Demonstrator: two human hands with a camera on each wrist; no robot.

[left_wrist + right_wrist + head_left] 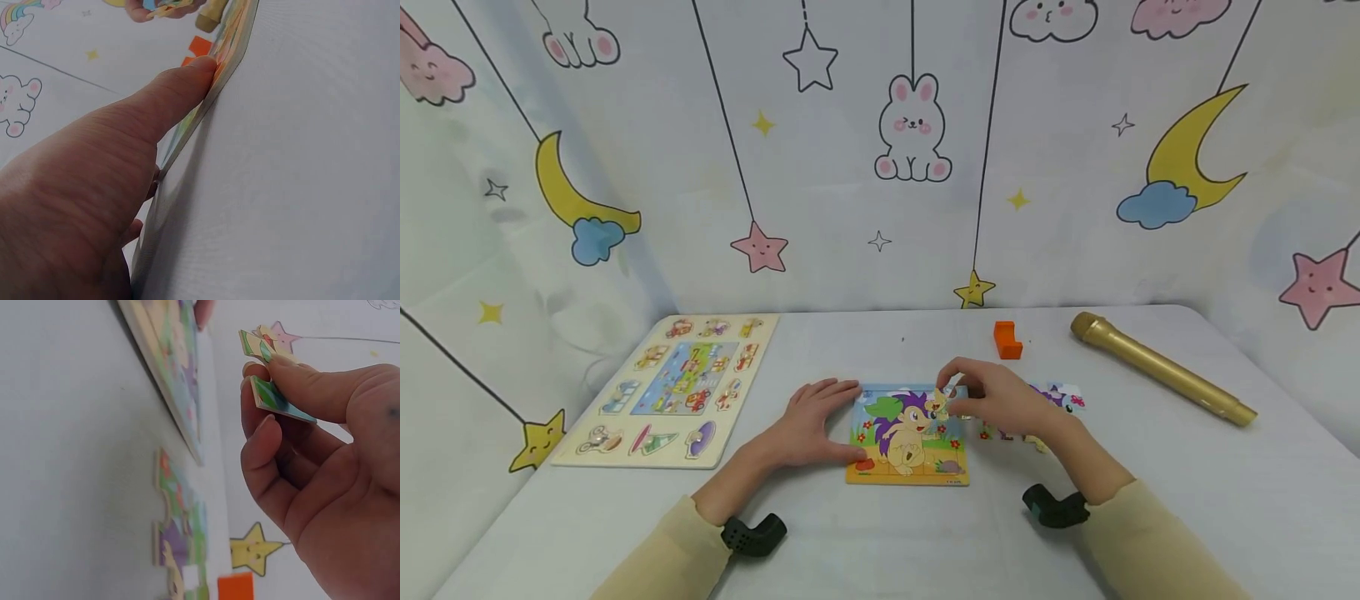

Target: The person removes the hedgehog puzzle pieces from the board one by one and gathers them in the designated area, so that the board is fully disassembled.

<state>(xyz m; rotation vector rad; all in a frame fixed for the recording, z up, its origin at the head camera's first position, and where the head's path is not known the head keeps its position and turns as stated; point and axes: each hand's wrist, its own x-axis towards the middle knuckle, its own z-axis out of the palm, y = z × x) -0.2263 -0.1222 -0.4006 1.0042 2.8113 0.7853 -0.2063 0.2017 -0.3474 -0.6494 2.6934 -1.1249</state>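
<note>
A hedgehog picture puzzle (906,467) lies flat in its thin tray in the middle of the table. My left hand (808,429) rests at its left side with fingers spread, and the thumb touches the puzzle's edge, as the left wrist view also shows. Above the puzzle's upper right, my right hand (1003,404) pinches a jigsaw piece (275,403) between thumb and fingers. Green, blue and cream show on that piece; the thumb hides its middle. Loose jigsaw pieces (178,519) lie on the table to the right of the puzzle, partly covered by my right hand in the head view.
A cream board (741,400) with several vehicle and toy pictures lies at the left. Toward the back stand a small orange block (1007,342) and, at the right, a gold microphone (1165,369). A patterned cloth (850,167) hangs behind the table.
</note>
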